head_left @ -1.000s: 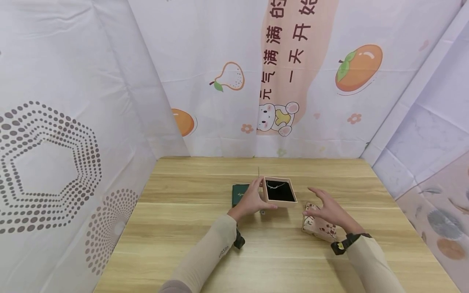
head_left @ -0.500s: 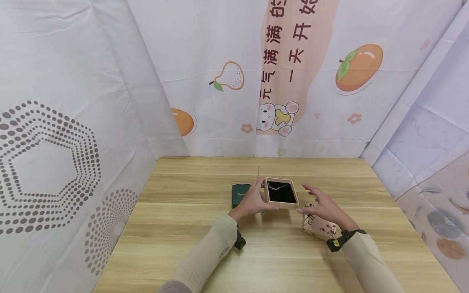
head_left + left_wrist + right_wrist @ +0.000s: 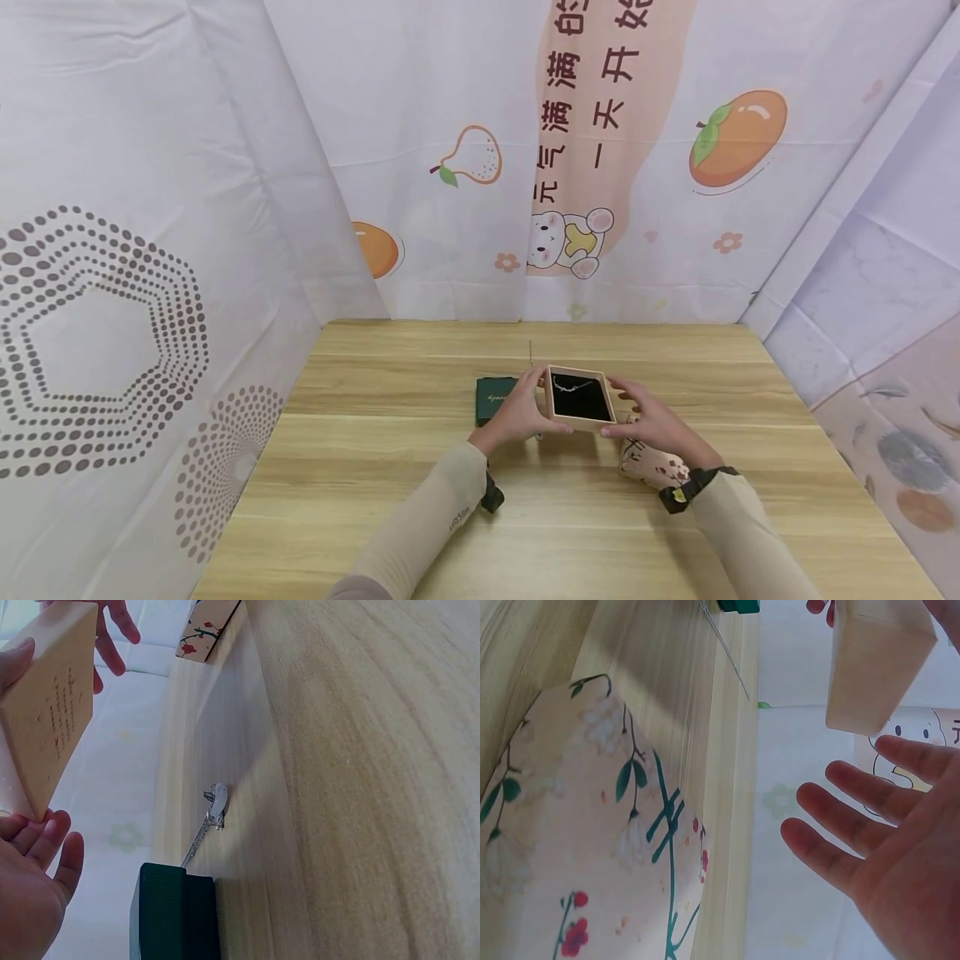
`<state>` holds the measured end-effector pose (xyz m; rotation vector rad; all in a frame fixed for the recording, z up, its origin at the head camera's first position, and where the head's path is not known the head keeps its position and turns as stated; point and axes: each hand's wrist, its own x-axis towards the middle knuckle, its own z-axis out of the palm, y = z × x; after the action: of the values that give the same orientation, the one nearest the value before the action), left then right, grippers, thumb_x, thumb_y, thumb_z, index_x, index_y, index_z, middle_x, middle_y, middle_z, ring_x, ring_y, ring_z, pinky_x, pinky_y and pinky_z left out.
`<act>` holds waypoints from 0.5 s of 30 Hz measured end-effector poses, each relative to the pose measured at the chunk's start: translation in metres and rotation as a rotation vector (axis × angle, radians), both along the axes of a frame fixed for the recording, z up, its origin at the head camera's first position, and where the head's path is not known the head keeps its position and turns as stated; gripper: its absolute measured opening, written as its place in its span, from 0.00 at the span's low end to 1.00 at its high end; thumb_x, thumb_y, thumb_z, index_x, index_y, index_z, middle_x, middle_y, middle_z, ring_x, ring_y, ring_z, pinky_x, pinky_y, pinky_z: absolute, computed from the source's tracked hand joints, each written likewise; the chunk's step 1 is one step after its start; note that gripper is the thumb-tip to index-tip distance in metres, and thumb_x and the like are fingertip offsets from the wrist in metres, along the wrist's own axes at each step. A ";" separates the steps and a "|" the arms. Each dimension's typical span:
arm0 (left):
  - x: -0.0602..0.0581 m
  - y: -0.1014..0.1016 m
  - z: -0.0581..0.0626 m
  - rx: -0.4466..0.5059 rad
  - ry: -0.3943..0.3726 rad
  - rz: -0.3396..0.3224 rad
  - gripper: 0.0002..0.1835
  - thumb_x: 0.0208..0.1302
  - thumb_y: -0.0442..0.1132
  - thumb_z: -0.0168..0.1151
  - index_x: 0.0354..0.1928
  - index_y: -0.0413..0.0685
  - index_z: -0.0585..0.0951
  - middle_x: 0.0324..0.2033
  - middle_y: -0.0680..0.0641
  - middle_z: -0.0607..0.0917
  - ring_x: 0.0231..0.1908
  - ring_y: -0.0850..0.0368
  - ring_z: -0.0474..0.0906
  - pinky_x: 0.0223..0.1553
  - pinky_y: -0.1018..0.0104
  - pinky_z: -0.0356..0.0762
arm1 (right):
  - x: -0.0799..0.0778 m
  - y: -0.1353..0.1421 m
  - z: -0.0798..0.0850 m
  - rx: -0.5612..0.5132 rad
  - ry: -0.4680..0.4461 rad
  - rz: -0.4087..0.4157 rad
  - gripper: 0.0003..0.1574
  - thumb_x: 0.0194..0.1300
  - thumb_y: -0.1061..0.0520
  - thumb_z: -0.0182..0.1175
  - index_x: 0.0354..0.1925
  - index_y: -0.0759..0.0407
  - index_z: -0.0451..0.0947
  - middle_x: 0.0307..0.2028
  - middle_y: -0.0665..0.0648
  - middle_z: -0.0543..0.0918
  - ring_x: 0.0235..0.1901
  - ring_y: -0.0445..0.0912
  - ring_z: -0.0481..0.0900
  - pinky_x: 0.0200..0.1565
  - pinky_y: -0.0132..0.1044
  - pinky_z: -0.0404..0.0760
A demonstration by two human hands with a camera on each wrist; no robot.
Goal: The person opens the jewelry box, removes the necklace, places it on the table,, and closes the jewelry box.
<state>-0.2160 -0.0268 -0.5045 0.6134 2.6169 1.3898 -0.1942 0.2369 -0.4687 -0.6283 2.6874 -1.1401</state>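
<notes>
My left hand (image 3: 519,410) grips a small pale pink, open-topped jewelry box (image 3: 579,400) by its left side, thumb at the front and fingers behind. Inside, a thin silver chain (image 3: 573,387) lies on a black pad. The box is raised above the table, and its underside shows printed lines in the left wrist view. My right hand (image 3: 652,423) is at the box's right side, thumb by the near corner. In the right wrist view, its fingers (image 3: 855,817) are spread and stand apart from the box wall.
A floral-printed box lid (image 3: 652,467) rests on the wooden table (image 3: 555,533) below my right hand. Behind my left hand is a dark green box (image 3: 491,398) with gold lettering. Another silver chain with a pendant (image 3: 216,804) lies beside it. Printed curtains (image 3: 420,83) enclose the table.
My right hand has moved left, from over the floral lid to the jewelry box's right side. My left hand has shifted the box slightly right.
</notes>
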 end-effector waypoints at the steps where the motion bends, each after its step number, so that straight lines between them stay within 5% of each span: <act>1: 0.000 0.000 0.000 -0.006 -0.002 0.000 0.62 0.40 0.61 0.79 0.75 0.60 0.53 0.66 0.49 0.66 0.62 0.54 0.68 0.59 0.51 0.73 | 0.000 -0.001 0.000 -0.001 -0.003 0.001 0.57 0.57 0.47 0.71 0.73 0.66 0.53 0.70 0.73 0.59 0.65 0.72 0.63 0.59 0.68 0.66; 15: 0.001 0.000 0.002 0.005 -0.031 -0.013 0.60 0.41 0.58 0.80 0.75 0.61 0.54 0.68 0.50 0.64 0.63 0.54 0.67 0.61 0.50 0.71 | -0.007 -0.005 0.000 0.002 -0.034 0.014 0.63 0.54 0.47 0.72 0.74 0.69 0.48 0.70 0.75 0.58 0.63 0.72 0.65 0.57 0.65 0.71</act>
<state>-0.2154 -0.0268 -0.5028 0.6032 2.5820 1.3911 -0.2011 0.2315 -0.4686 -0.6207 2.6510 -1.1343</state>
